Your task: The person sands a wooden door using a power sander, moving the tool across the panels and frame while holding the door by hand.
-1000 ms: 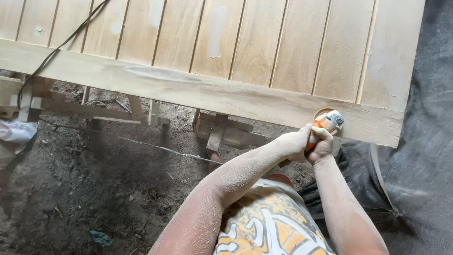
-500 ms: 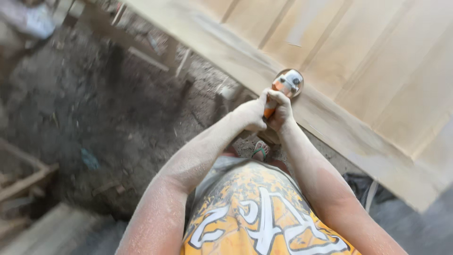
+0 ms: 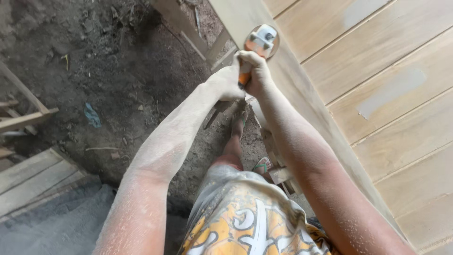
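Observation:
Both hands grip an orange and grey angle grinder (image 3: 260,41) with a round sanding disc. My left hand (image 3: 227,81) wraps its handle from the left, my right hand (image 3: 256,72) from the right. The disc rests against the edge rail of a large pale wooden panel (image 3: 377,94) made of slats. Both forearms are coated in sawdust.
Dark dirt floor (image 3: 118,71) lies to the left, with a blue scrap (image 3: 92,115) on it. Wooden planks (image 3: 33,177) lie at lower left. Timber supports (image 3: 198,33) stand under the panel. My foot in a sandal (image 3: 260,165) is below.
The view has swung so the panel now runs along the right side. My hands and the grinder have moved along the panel's edge rail.

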